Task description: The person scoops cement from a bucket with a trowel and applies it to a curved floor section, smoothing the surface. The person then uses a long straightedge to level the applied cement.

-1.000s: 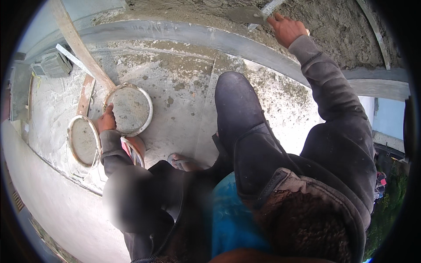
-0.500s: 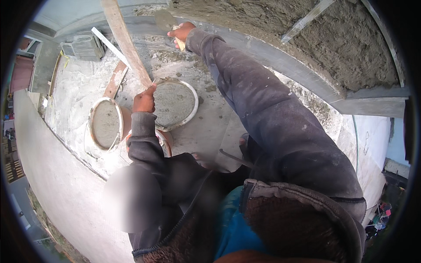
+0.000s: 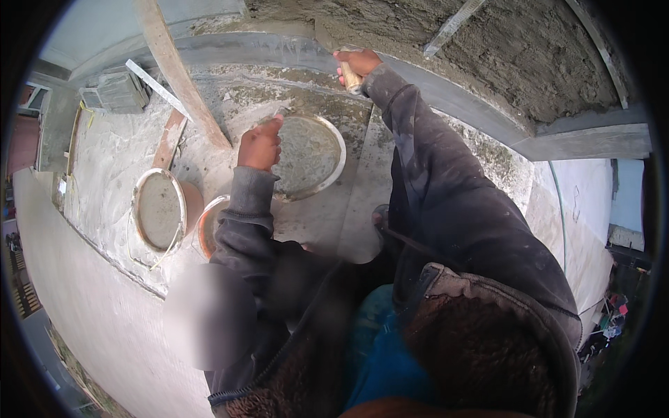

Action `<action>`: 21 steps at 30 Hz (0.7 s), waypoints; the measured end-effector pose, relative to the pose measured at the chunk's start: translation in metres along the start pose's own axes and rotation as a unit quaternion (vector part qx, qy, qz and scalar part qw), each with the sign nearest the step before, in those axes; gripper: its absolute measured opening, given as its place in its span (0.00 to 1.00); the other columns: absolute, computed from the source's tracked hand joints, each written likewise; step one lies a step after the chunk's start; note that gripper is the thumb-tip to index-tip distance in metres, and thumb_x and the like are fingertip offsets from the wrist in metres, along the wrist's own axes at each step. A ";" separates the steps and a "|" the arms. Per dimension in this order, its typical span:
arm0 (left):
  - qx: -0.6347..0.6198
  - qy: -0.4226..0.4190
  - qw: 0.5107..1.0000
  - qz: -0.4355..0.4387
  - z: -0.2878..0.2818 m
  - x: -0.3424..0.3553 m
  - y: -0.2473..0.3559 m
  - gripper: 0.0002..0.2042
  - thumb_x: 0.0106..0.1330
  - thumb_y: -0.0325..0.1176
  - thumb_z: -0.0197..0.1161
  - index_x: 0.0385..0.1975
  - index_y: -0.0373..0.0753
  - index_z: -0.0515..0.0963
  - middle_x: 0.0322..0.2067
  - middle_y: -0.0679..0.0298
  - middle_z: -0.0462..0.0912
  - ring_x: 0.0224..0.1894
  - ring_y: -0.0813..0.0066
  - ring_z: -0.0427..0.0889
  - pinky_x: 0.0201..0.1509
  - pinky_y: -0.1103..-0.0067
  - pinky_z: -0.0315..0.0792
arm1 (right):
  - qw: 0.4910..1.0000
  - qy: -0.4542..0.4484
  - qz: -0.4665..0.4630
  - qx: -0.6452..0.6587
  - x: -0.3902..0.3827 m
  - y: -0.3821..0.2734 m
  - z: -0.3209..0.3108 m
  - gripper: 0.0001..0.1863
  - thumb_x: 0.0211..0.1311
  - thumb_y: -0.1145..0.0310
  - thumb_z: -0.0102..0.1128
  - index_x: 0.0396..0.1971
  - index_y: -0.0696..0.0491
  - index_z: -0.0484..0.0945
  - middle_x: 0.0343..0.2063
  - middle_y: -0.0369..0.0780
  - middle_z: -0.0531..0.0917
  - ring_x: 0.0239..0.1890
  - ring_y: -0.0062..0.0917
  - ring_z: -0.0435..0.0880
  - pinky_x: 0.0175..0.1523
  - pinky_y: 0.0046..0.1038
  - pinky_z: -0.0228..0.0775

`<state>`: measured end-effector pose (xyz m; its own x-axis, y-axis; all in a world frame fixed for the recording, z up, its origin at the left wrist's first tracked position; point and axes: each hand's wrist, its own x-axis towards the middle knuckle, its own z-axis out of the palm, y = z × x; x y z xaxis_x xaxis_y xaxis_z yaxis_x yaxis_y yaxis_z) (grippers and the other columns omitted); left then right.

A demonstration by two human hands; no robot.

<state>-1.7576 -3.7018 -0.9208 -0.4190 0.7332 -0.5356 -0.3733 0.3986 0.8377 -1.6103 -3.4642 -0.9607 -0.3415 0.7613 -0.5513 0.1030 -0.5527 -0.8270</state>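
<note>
My left hand point(image 3: 260, 145) is closed on the left rim of a round basin point(image 3: 341, 150) full of wet grey mortar, at the middle left of the head view. Farther off, my right hand point(image 3: 361, 63) grips the pale wooden handle of a trowel point(image 3: 352, 82). Its blade is hard to make out against the mortar-covered wall point(image 3: 529, 70), just above the smooth grey ledge point(image 3: 279, 52). Whether the blade touches the wall I cannot tell.
A bucket of mortar point(image 3: 159, 209) stands at the left beside another bucket point(image 3: 209, 226), partly hidden by my sleeve. Behind them a wooden plank point(image 3: 174, 66) leans diagonally. Grey blocks point(image 3: 118, 94) lie at the far left. A thin hose point(image 3: 561, 209) runs down at the right.
My right hand has moved right along the ledge with the trowel. My left hand and the basin have shifted right, away from the bucket and the plank's foot.
</note>
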 end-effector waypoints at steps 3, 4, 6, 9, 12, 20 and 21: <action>0.001 -0.013 1.000 -0.009 0.011 0.011 -0.013 0.15 0.62 0.43 0.65 0.21 0.42 0.70 0.15 0.73 0.66 0.14 0.84 0.64 0.17 0.82 0.57 | 0.989 0.035 -0.086 -0.113 -0.015 0.015 -0.045 0.20 0.62 0.61 0.61 0.47 0.60 0.73 0.30 0.41 0.79 0.25 0.24 0.79 0.26 0.29 0.75; 0.002 -0.010 1.000 -0.011 0.015 0.013 -0.018 0.15 0.62 0.43 0.65 0.22 0.42 0.70 0.15 0.72 0.66 0.14 0.83 0.65 0.17 0.82 0.58 | 0.967 0.026 -0.129 -0.217 -0.009 0.022 -0.061 0.22 0.63 0.59 0.60 0.49 0.60 0.72 0.34 0.43 0.80 0.29 0.26 0.80 0.30 0.31 0.76; 0.011 -0.008 1.000 -0.013 0.027 0.022 -0.027 0.16 0.62 0.43 0.65 0.22 0.40 0.70 0.15 0.71 0.67 0.14 0.82 0.66 0.18 0.81 0.59 | 0.884 0.013 -0.209 -0.417 0.009 0.027 -0.092 0.27 0.64 0.54 0.57 0.54 0.59 0.71 0.41 0.45 0.81 0.37 0.30 0.83 0.40 0.35 0.77; 0.031 0.009 0.999 -0.017 0.030 0.024 -0.045 0.16 0.62 0.43 0.65 0.23 0.39 0.71 0.15 0.70 0.68 0.14 0.80 0.67 0.18 0.81 0.60 | 0.782 0.048 -0.286 -0.552 0.023 0.022 -0.096 0.34 0.63 0.47 0.54 0.60 0.58 0.68 0.51 0.50 0.79 0.51 0.39 0.80 0.56 0.38 0.71; 0.043 0.021 0.999 -0.018 0.017 0.023 -0.060 0.16 0.62 0.44 0.65 0.24 0.38 0.72 0.15 0.69 0.68 0.14 0.79 0.68 0.18 0.80 0.61 | 0.786 0.010 -0.204 -0.583 0.012 -0.006 -0.074 0.35 0.63 0.46 0.51 0.64 0.53 0.65 0.60 0.48 0.71 0.63 0.42 0.69 0.65 0.39 0.61; 0.045 0.031 0.999 -0.002 -0.002 0.029 -0.064 0.15 0.63 0.43 0.64 0.23 0.37 0.73 0.15 0.69 0.68 0.15 0.76 0.70 0.20 0.79 0.63 | 0.698 0.078 -0.164 -0.693 0.028 -0.031 -0.138 0.31 0.65 0.43 0.48 0.65 0.39 0.65 0.60 0.41 0.73 0.62 0.38 0.71 0.65 0.43 0.62; 0.040 0.032 0.999 -0.007 -0.006 0.032 -0.064 0.15 0.63 0.43 0.64 0.23 0.38 0.73 0.15 0.69 0.68 0.15 0.76 0.70 0.20 0.79 0.64 | 0.689 0.091 -0.166 -0.700 0.030 -0.033 -0.149 0.30 0.65 0.43 0.47 0.64 0.38 0.65 0.59 0.41 0.74 0.62 0.38 0.72 0.65 0.44 0.62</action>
<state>-1.7519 -3.7073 -0.9921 -0.4672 0.6914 -0.5510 -0.3137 0.4530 0.8345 -1.4847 -3.3729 -0.9663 -0.4536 0.8669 -0.2067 0.8907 0.4333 -0.1374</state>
